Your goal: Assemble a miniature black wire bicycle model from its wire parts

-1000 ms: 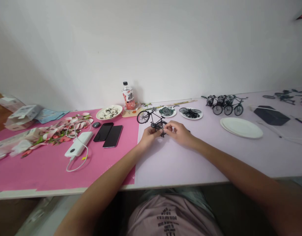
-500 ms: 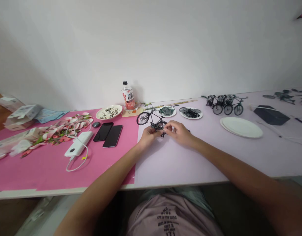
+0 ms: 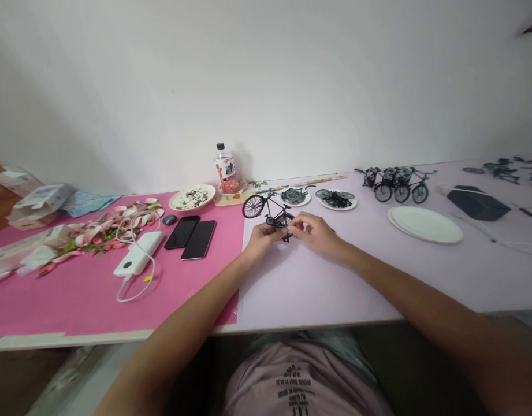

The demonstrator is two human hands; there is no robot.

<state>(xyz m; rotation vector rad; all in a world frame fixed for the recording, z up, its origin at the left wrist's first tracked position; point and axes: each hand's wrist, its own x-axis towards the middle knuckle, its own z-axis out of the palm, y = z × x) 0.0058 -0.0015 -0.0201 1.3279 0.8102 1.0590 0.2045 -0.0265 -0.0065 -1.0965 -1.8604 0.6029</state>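
Note:
A small black model bicycle (image 3: 270,209) is held tilted above the pale table, one wheel up at the left. My left hand (image 3: 264,240) pinches its lower part near the pedals. My right hand (image 3: 312,231) is closed at the other wheel, thumb and fingertips pressed together on it; any small part between them is too small to make out. Just behind the bicycle stand a plate of dark green parts (image 3: 294,196) and a plate of black parts (image 3: 335,199).
Several model bicycles (image 3: 395,185) stand at the back right, with white plates (image 3: 426,224) before them and a dark block (image 3: 477,202) beyond. On the pink left side lie phones (image 3: 198,240), a power bank (image 3: 138,254), petals (image 3: 114,225) and a bottle (image 3: 226,170).
The bicycle's raised wheel has shifted very slightly to the right and up. Both hands keep nearly the same place and grip.

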